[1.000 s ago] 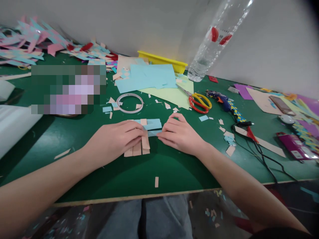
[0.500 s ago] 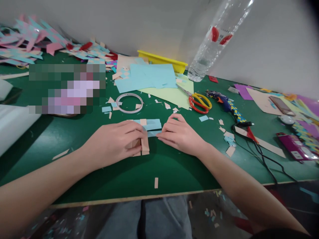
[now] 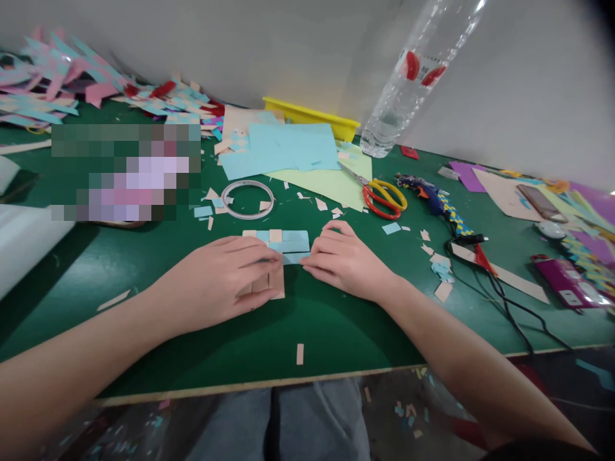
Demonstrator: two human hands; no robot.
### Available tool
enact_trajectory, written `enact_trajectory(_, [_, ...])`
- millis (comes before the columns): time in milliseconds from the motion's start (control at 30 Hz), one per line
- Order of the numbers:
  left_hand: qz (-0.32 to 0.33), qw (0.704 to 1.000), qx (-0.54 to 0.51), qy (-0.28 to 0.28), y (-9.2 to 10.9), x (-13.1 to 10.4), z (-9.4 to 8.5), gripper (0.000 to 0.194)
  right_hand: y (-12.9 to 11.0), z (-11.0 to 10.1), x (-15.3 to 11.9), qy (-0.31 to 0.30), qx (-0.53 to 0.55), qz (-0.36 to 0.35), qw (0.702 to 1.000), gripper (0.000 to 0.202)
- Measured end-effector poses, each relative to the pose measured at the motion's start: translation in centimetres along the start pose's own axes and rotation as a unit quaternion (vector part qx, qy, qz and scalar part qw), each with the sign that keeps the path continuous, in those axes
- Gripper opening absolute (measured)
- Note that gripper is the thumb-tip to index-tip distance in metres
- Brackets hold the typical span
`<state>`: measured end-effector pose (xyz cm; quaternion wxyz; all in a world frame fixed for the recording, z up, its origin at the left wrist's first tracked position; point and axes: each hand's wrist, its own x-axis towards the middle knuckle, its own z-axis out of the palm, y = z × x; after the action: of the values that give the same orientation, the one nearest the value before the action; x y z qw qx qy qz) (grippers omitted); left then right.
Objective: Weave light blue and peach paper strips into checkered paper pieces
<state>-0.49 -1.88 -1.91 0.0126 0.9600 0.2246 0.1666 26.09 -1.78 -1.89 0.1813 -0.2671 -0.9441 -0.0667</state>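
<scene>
On the green table lies a small woven piece of pale pink strips and blue strips. My left hand rests over its left part, fingers spread apart, the tips touching the strips and hiding some of them. At the piece's right side, my right hand is closed, with thumb and forefinger pinching the end of a lower blue strip. A loose pale pink scrap lies nearer the table's front edge.
Behind the hands are a roll of tape, blue paper sheets, a yellow tray, scissors and a tall plastic bottle. Black cables and a purple pack lie right; paper strips are heaped back left.
My left hand's fingers have spread apart and flattened, showing more of the pale pink strips. The lower pink strip ends now lie flat together. My right hand has barely moved.
</scene>
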Motion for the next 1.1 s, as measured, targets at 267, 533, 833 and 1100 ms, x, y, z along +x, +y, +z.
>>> enact_trajectory(267, [0.004, 1.0, -0.015, 0.014, -0.08, -0.07, 0.02, 0.029, -0.25, -0.17, 0.0, -0.001, 0.027, 0.008, 1.0, 0.026])
enact_trajectory(533, [0.005, 1.0, 0.002, 0.017, 0.05, 0.07, -0.02, 0.027, -0.45, -0.33, 0.32, -0.004, 0.048, 0.031, 0.998, 0.026])
enact_trajectory(833, [-0.045, 0.995, 0.037, 0.08, -0.59, -0.29, 0.04, 0.024, -0.38, -0.3, 0.12, 0.012, 0.054, 0.021, 0.998, 0.025])
enact_trajectory(1100, [-0.018, 0.998, 0.012, 0.065, -0.47, -0.08, 0.04, 0.024, -0.36, -0.28, 0.07, 0.011, 0.059, 0.022, 0.998, 0.025])
